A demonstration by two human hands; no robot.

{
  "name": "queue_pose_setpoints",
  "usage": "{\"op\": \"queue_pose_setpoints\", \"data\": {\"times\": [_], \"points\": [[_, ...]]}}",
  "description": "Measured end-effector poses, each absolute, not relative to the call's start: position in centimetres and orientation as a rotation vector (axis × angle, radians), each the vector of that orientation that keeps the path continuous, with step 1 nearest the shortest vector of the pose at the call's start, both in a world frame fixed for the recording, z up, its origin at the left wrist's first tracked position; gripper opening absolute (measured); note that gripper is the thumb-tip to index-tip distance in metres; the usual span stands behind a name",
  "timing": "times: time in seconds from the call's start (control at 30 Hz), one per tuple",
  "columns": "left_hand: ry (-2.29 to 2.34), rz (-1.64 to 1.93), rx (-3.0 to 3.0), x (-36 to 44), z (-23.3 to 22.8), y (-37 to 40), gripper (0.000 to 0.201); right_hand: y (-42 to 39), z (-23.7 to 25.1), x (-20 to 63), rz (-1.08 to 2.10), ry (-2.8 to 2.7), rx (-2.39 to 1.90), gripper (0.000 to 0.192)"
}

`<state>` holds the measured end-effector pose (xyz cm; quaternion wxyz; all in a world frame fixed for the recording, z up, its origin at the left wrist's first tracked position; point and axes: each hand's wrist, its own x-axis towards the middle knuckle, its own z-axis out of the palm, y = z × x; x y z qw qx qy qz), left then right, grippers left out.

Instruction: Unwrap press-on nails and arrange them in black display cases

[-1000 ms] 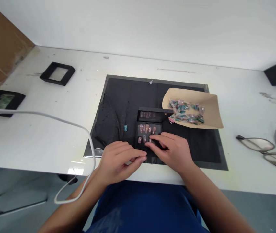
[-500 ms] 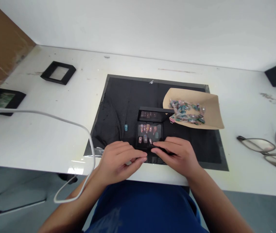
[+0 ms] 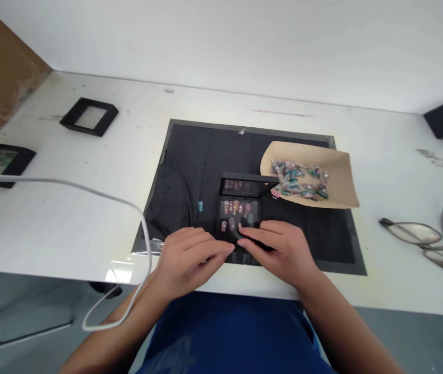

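An open black case (image 3: 239,218) with a raised mirrored lid (image 3: 248,185) sits in front of me, holding several decorated false nails (image 3: 231,223) in two rows. My right hand (image 3: 278,248) reaches in from the right. Its index fingertip rests on a small pinkish nail in the lower row, and its thumb lies apart from it at the case's front edge. Left of the case's near corner, my left hand (image 3: 192,257) has index finger and thumb tips together; anything between them is hidden. A loose teal false nail (image 3: 200,206) lies on the dark mat to the left.
A tan paper tray (image 3: 342,176) of small bagged nails stands behind right on the black mat (image 3: 194,150). Eyeglasses (image 3: 412,232) lie at right. Black frames (image 3: 90,117) stand at left, and a white cable (image 3: 89,193) runs over my left forearm.
My right index fingertip has moved slightly left onto the small nail in the lower row. My left index and thumb tips have come closer together. The view has shifted slightly.
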<state>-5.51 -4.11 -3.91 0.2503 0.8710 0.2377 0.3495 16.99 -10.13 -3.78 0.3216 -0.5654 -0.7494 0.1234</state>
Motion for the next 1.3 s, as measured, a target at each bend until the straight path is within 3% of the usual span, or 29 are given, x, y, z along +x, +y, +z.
{"op": "queue_pose_setpoints", "data": {"times": [0.9, 1.03, 1.23, 1.3], "points": [[0.650, 0.870, 2.356, -5.4, -3.9, -4.1, 0.018, -10.0, -3.9, 16.8, 0.337, -1.956, -1.466, 0.016], [0.637, 0.920, 2.343, -5.4, -3.7, -4.1, 0.021, -10.9, -3.3, 16.9, 0.224, -1.901, -1.350, 0.007], [0.608, 1.082, 2.296, -5.7, -3.6, -4.1, 0.024, -12.1, 1.3, 23.1, -0.146, -1.804, -1.437, 0.027], [0.588, 1.051, 2.321, -5.4, -3.6, -4.2, 0.025, -11.3, 2.7, 26.5, -0.205, -1.723, -1.587, 0.023]]}}
